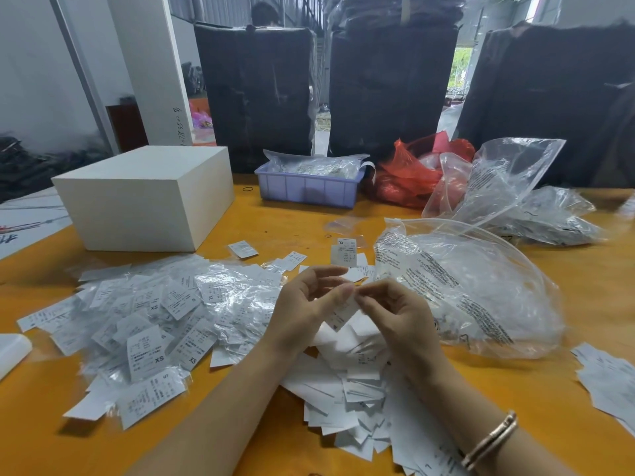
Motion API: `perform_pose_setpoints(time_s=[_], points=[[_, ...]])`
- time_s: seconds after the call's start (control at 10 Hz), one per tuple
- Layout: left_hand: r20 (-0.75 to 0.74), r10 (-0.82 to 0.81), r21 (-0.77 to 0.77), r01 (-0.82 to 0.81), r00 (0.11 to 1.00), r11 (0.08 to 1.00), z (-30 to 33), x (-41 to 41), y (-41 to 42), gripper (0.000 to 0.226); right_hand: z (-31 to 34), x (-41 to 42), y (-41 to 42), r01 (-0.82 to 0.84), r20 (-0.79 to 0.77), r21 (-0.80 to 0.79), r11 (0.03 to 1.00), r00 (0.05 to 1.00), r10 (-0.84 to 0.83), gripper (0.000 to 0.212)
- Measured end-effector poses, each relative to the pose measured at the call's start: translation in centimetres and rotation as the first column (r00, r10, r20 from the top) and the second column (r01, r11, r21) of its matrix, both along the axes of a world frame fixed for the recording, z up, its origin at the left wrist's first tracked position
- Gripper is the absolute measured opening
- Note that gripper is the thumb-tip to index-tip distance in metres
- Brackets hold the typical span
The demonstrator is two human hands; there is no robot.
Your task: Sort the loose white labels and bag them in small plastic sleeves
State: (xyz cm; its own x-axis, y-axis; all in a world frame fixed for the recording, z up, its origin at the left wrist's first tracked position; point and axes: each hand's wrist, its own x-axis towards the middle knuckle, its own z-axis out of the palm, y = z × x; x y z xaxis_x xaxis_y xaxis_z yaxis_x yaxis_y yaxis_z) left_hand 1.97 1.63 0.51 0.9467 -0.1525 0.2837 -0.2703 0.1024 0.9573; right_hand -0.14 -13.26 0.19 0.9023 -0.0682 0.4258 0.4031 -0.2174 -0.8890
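Observation:
My left hand [305, 304] and my right hand [395, 310] meet above the orange table [268, 221], both pinching one small white label [342, 312] between thumbs and fingertips. Under them lies a heap of loose white labels [347, 389]. To the left spreads a pile of labels bagged in small clear sleeves [151, 321], printed XS, S and XL. A few single labels [345, 254] lie just beyond my hands.
A white box [147, 197] stands at back left. A blue bin [309, 188] with bagged labels sits behind centre, beside a red plastic bag [405, 176]. Large clear bags [470, 290] lie right. More labels [608, 376] are at the right edge. Dark wrapped bales [391, 87] stand behind.

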Motion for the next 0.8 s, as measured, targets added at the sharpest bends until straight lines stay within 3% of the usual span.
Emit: perform_pose_setpoints(time_s=[0.1, 0.4, 0.5, 0.6, 0.7, 0.8], points=[[0.050, 0.000, 0.169, -0.008, 0.999, 0.986, -0.1, 0.1, 0.2, 0.026, 0.1, 0.2, -0.3, -0.010, -0.026, 0.034, 0.999, 1.000, 0.011, 0.012], [0.090, 0.020, 0.244, -0.042, 0.996, 0.969, -0.6, 0.2, 0.1, 0.031, -0.1, 0.6, -0.5, -0.016, -0.062, 0.303, 0.953, 0.997, 0.037, 0.018], [0.118, 0.041, 0.242, -0.069, 0.992, 0.968, -0.8, 0.1, 0.1, 0.026, -0.2, 0.5, -0.1, -0.069, -0.047, 0.215, 0.974, 0.996, 0.081, 0.020], [0.131, 0.116, 0.241, -0.145, 0.985, 0.960, -0.8, 0.4, 0.4, 0.026, -0.2, 0.7, -0.4, -0.034, -0.045, 0.248, 0.968, 0.998, 0.047, 0.020], [0.186, 0.250, 0.331, -0.300, 0.950, 0.895, -1.1, 0.7, 0.9, 0.025, -0.3, 1.0, -1.1, 0.043, -0.064, 0.241, 0.969, 0.998, -0.029, 0.018], [0.391, 0.374, 0.599, -0.541, 0.841, 0.590, -1.5, 0.9, 1.3, 0.031, -0.7, 1.3, -1.3, 0.131, -0.044, 0.064, 0.989, 0.991, -0.129, 0.025]])
